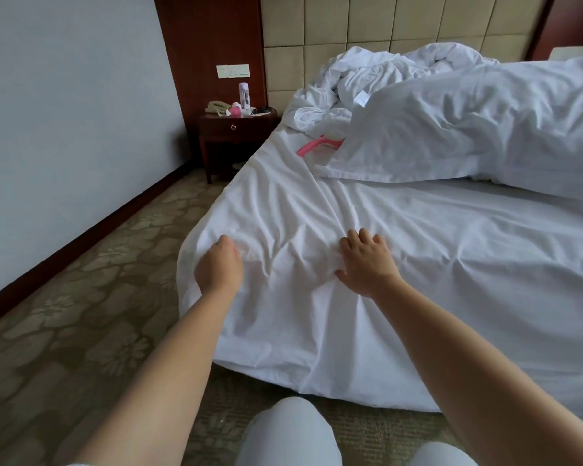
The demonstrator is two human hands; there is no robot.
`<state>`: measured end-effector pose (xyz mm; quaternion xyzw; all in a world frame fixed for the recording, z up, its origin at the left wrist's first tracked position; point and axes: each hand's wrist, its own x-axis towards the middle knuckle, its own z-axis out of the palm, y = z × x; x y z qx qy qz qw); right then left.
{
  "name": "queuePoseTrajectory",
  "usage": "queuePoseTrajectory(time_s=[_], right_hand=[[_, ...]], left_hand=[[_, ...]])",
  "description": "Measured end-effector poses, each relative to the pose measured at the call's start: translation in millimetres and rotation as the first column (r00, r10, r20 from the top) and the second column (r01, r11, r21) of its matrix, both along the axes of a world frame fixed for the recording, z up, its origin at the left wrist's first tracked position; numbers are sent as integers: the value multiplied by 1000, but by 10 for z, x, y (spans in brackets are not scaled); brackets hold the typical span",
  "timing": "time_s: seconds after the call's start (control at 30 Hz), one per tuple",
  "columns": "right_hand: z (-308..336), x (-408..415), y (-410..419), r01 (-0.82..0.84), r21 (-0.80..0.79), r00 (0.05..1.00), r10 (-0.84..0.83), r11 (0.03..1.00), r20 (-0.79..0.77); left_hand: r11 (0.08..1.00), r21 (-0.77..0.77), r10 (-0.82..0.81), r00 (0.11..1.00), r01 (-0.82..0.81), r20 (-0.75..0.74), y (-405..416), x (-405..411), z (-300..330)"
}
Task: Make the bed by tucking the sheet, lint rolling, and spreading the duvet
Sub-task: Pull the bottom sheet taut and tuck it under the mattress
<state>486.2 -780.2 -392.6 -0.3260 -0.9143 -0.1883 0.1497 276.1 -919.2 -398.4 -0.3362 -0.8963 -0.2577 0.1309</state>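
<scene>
Two bare forearms reach from the bottom edge toward the near corner of a bed. The left hand, at about 9 o'clock from centre, has its fingers curled down into the wrinkled white cotton sheet, bunching a fold of it at the corner of the mattress. The right hand, just right of centre, lies with its fingers spread and slightly bent, palm pressing on the same sheet, where creases fan out from the fingertips. The sheet covers the whole mattress and drapes loose down the near side to the floor. Toward 1 o'clock lies a puffy, crumpled white duvet heaped against a padded beige square-panelled headboard. A pink plastic lint roller handle pokes out from under the duvet's edge at 12 o'clock. At 11 o'clock stands a dark wooden nightstand carrying a pale bottle and a telephone. The floor is olive patterned carpet.
</scene>
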Motion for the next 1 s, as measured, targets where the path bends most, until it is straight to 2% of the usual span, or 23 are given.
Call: queuePoseTrajectory(time_s=[0.07,0.13,0.27,0.4,0.53,0.67,0.8,0.93,1.0], right_hand=[[-14,-37,-52,0,60,999,3,998,-40],[-77,-105,-73,-4,88,994,14,996,-112],[-116,-310,-223,-82,121,990,95,989,-104],[-151,-577,-372,-222,167,973,231,960,-30],[-68,-741,-441,-233,150,971,240,961,-25],[-31,-848,-467,-292,95,955,295,952,-20],[34,-902,-540,-396,191,913,407,898,-24],[-17,-911,-559,-517,318,832,553,795,-31],[-59,-913,-544,-514,294,840,542,806,-16]], left_hand=[[1000,20,15,999,-15,-31,15,29,5],[1000,-3,-6,999,6,39,11,20,17],[982,-60,-166,964,182,207,-28,-92,5],[940,-59,-317,922,337,224,-133,-195,10],[902,-172,-373,915,396,154,-208,-270,15],[918,-99,-369,918,384,146,-209,-315,19],[921,-81,-374,922,382,101,-200,-359,32],[910,-186,-391,916,371,-87,-214,-395,16],[914,-217,-386,899,343,-207,-231,-402,4]])
